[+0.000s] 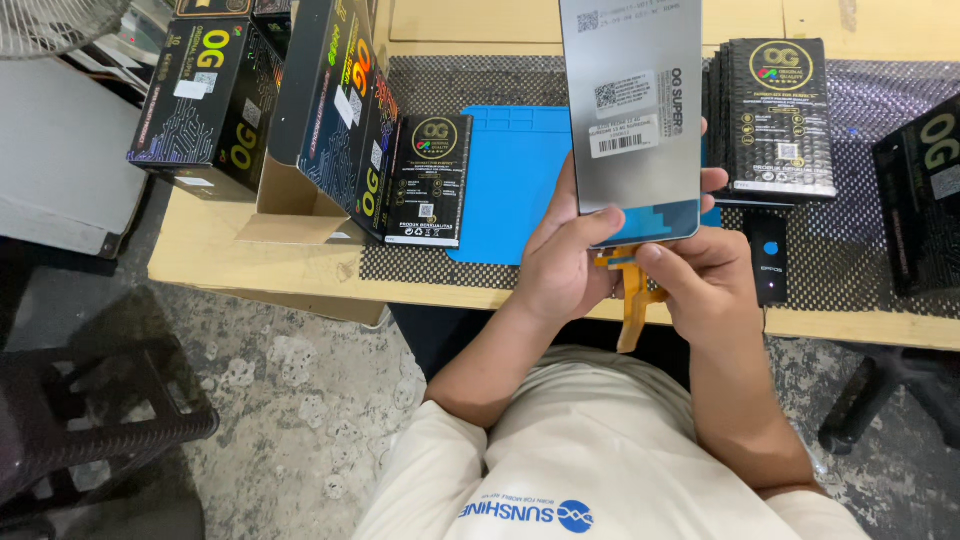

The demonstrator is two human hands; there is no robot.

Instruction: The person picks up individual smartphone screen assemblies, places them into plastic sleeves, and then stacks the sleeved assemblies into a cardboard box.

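Both hands (pixel 575 255) (pixel 705 275) hold screen panel (pixel 635 120) upright, lengthwise away.

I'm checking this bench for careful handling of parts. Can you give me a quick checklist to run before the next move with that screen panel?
1. Both hands on panel: left hand and right hand grip its lower end. Ok.
2. Orange flex cable hangs free below the hands, unpinched: ok.
3. Blue mat has bare room for setting down: ok.
4. Panel's front face undamaged: cannot tell, only the back shows.
5. Black packet stack clear of the panel: cannot tell.
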